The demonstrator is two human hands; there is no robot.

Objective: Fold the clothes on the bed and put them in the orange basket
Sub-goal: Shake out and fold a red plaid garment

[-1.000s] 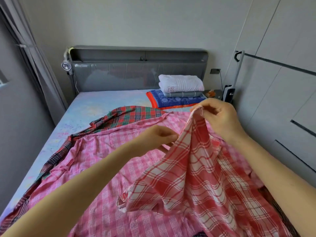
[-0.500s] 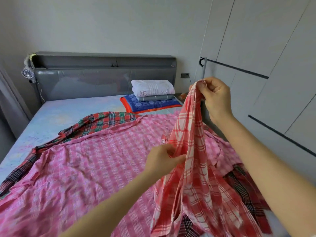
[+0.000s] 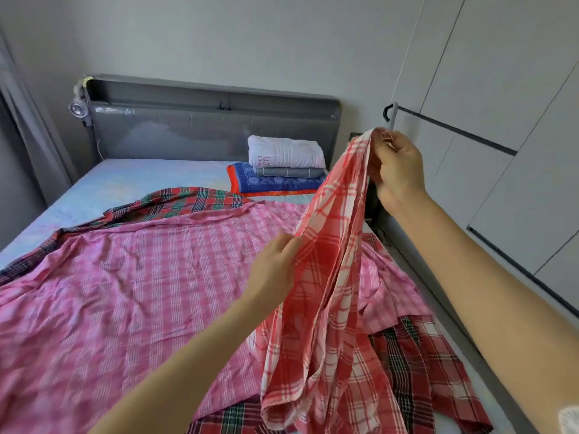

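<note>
A red and white checked cloth [image 3: 329, 296] hangs bunched between my hands above the bed. My right hand [image 3: 396, 170] holds its top corner raised at the right. Lower down, my left hand [image 3: 275, 267] pinches the cloth's left edge. Beneath it a large pink checked cloth [image 3: 125, 292] lies spread over the bed. A dark red and green tartan cloth [image 3: 181, 203] lies under the pink one and shows again at the bottom right [image 3: 416, 371]. The orange basket is out of view.
Folded bedding [image 3: 285, 164], white on grey on blue with an orange edge, is stacked by the grey headboard [image 3: 213, 120]. White wardrobe doors [image 3: 501, 120] run close along the bed's right side. A grey curtain [image 3: 28, 120] hangs at the left.
My right hand has lifted the cloth's corner up and to the right. My left hand has slid down along the cloth's edge, and the cloth now hangs long and bunched.
</note>
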